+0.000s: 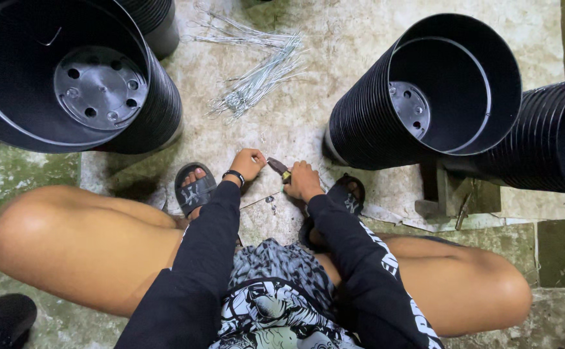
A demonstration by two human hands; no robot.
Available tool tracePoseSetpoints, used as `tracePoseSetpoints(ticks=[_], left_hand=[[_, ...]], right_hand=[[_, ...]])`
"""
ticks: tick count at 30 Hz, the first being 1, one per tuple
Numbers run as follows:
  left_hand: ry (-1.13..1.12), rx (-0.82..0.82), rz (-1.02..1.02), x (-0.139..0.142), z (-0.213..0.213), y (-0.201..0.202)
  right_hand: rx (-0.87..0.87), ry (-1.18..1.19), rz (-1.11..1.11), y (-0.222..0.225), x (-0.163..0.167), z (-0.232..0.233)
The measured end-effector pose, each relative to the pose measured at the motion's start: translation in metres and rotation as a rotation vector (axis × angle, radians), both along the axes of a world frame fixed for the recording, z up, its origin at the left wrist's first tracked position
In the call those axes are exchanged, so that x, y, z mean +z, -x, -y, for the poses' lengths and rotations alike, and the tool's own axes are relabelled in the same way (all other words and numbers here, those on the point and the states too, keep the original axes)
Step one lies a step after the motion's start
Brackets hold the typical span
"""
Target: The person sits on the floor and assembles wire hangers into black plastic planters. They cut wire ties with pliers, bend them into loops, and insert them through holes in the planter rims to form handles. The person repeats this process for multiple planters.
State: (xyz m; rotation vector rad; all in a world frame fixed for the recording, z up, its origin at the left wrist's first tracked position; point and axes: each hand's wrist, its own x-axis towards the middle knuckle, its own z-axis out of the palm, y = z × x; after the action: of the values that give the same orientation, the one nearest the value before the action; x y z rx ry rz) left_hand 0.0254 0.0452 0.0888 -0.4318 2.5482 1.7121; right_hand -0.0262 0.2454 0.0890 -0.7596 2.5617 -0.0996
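The right hand [304, 181] is closed around the handles of small pliers [278, 168], whose nose points left toward the left hand [248, 163]. That hand pinches something too thin to make out, probably wire. A wire bundle [256, 81] lies beyond, between empty nested black pot stacks [159, 97].

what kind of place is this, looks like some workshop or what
Probably an informal workshop or plant-nursery work area on a rough, stained concrete floor. Stacks of black plastic plant pots lie around, a pile of thin wire pieces sits ahead, and the right hand holds pliers near the left hand.
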Motion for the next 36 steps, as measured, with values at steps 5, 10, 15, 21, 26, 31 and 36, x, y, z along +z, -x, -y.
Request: tracePoseSetpoints(ticks=[5, 10, 15, 21, 26, 31, 36], left_hand=[[0.054, 0.029, 0.047, 0.000, 0.000, -0.001], [-0.005, 0.021, -0.015, -0.001, 0.000, 0.001], [-0.022, 0.022, 0.024, 0.000, 0.000, 0.004], [0.033, 0.029, -0.035, -0.002, 0.002, 0.005], [0.045, 0.036, -0.025, -0.002, 0.002, 0.005], [0.044, 0.037, -0.021, 0.000, 0.003, 0.005], [0.012, 0.032, -0.021, 0.002, 0.003, 0.005]], right_hand=[[-0.209, 0.130, 0.202, 0.005, 0.005, 0.001], [-0.189, 0.540, 0.415, 0.003, -0.007, 0.006], [-0.423, 0.883, 0.917, -0.006, -0.005, 0.020], [-0.338, 0.819, 0.852, -0.010, 0.004, 0.020], [-0.292, 0.854, 0.835, -0.011, -0.001, 0.021], [-0.283, 0.865, 0.844, -0.011, -0.003, 0.020], [-0.291, 0.754, 0.753, -0.012, 0.001, 0.019]])
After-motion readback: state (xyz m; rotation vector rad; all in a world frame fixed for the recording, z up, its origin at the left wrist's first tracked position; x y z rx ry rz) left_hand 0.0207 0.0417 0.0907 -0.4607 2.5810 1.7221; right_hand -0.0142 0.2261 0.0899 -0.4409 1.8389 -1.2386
